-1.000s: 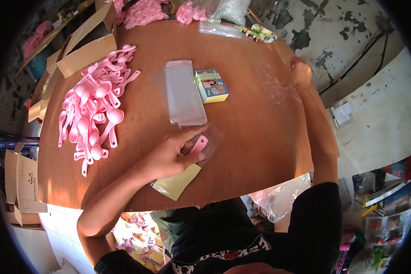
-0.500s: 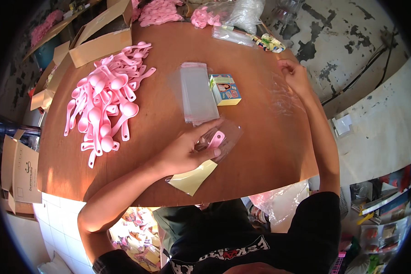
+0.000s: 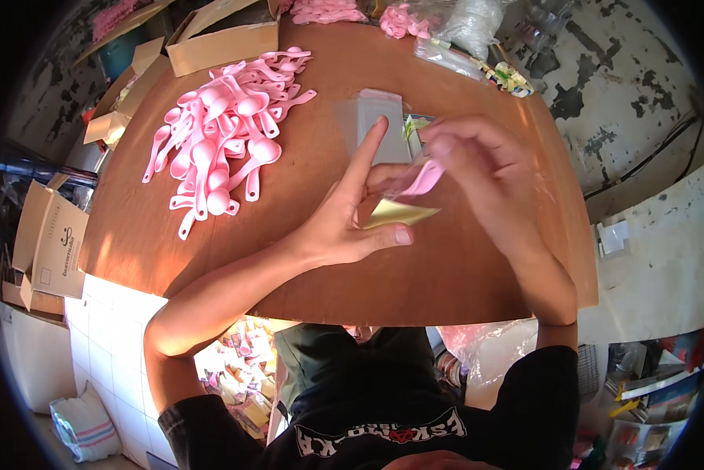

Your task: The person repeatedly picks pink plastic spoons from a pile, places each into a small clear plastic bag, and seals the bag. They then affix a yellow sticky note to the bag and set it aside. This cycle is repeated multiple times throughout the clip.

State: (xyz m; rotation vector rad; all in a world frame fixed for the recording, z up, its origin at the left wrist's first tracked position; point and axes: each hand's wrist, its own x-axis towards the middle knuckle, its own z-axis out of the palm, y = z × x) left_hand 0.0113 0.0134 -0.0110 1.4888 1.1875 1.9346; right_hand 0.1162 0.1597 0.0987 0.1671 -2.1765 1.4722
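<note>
Above the table's near half, a small clear bag holds a pink spoon [image 3: 425, 180] and a pale yellow card [image 3: 397, 213]. My right hand [image 3: 489, 168], slightly blurred, has its fingers curled and pinched at the bag's upper right side. Around the other side is my left hand [image 3: 340, 219], its thumb and index finger stretched wide apart and its remaining fingers partly behind the bag. Beyond the hands lies a stack of clear plastic bags [image 3: 383, 129]. A small stack of printed cards [image 3: 416, 125] beside it is mostly hidden by my right hand.
A heap of pink spoons [image 3: 219, 129] covers the left of the brown table [image 3: 305, 290]. Open cardboard boxes [image 3: 227, 47] stand at the far left. Along the back edge lie more pink pieces [image 3: 328, 11] and a clear plastic bundle [image 3: 473, 27]. Filled packets [image 3: 238, 360] lie below the near edge.
My right hand has come from the table's far right edge to the bag. My left hand has lifted the bag and spread its thumb and index finger. The view has shifted too.
</note>
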